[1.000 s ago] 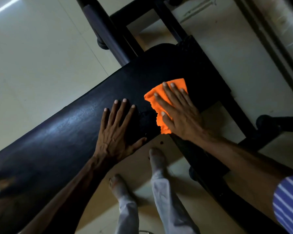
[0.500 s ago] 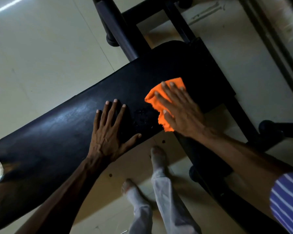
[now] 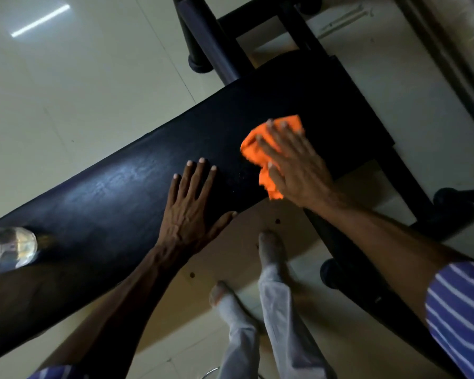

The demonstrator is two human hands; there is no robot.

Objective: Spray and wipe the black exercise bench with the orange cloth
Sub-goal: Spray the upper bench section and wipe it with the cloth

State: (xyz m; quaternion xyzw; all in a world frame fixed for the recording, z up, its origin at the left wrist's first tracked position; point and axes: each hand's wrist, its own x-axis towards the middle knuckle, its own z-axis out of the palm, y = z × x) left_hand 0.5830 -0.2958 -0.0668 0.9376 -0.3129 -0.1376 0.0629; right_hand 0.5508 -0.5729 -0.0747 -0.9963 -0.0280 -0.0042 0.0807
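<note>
Head view, items listed left to right.

1. Clear bottle [image 3: 10, 247]: stands on the bench near its left end, partly cut off by the frame edge; whether it is the sprayer cannot be told.

2. Black exercise bench [image 3: 115, 192]: padded top, long axis running from lower left to upper right, the far end pointing toward the dark frame tubes [image 3: 211, 47] at top centre. Faint specks, likely spray droplets, show on the pad between the two hands.

3. Left hand [image 3: 189, 212]: palm down, flat on the pad near its front edge, fingers [image 3: 200, 176] spread and released, grasping nothing. It reads as a brace for the body.

4. Orange cloth [image 3: 260, 157]: bunched, lying on the pad toward the bench's right end, its lower tail hanging just past the front edge.

5. Right hand [image 3: 296, 165]: palm down on the cloth, fingers extended and pressing it onto the pad rather than clenched round it.

6. Feet and grey trouser legs [image 3: 274, 283]: on the floor below the bench's front edge.

Step in hand, as judged: wiping the right portion of the pad. Done well, it calls for even palm pressure, overlapping strokes along the long axis, and gathering the trailing tail back under the palm so the whole cloth works the speckled patch.
</note>
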